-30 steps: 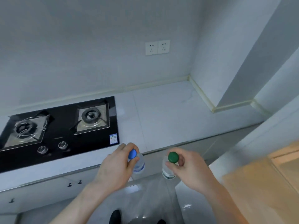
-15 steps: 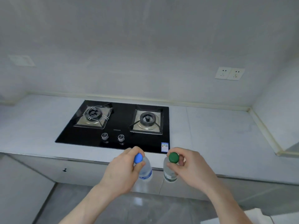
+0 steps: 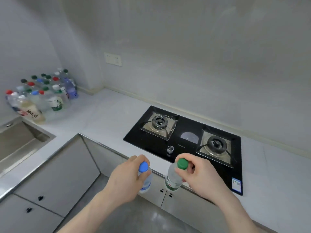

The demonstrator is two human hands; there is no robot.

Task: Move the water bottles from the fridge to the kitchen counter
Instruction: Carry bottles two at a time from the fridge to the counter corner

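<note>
My left hand (image 3: 127, 179) grips the neck of a clear water bottle with a blue cap (image 3: 146, 179), which hangs upright in front of the counter edge. To its right, my right hand (image 3: 200, 176) pinches the neck of a clear bottle with a green cap (image 3: 172, 179) and a green label. Both bottles hang over the cabinet fronts, near the black gas hob (image 3: 185, 140). A cluster of several bottles (image 3: 42, 95) with red, green, blue and white caps stands in the far left corner of the pale counter (image 3: 101, 115).
A steel sink (image 3: 18, 143) is set into the counter at the left. The L-shaped counter has grey cabinet doors (image 3: 55, 179) below with small dark knobs. A wall socket (image 3: 113, 58) sits above the counter. Bare counter lies between the bottle cluster and the hob.
The view has swung left: the hob has shifted to the right, and the sink and the corner bottle cluster have come into sight. Both hands still hold their bottles side by side.
</note>
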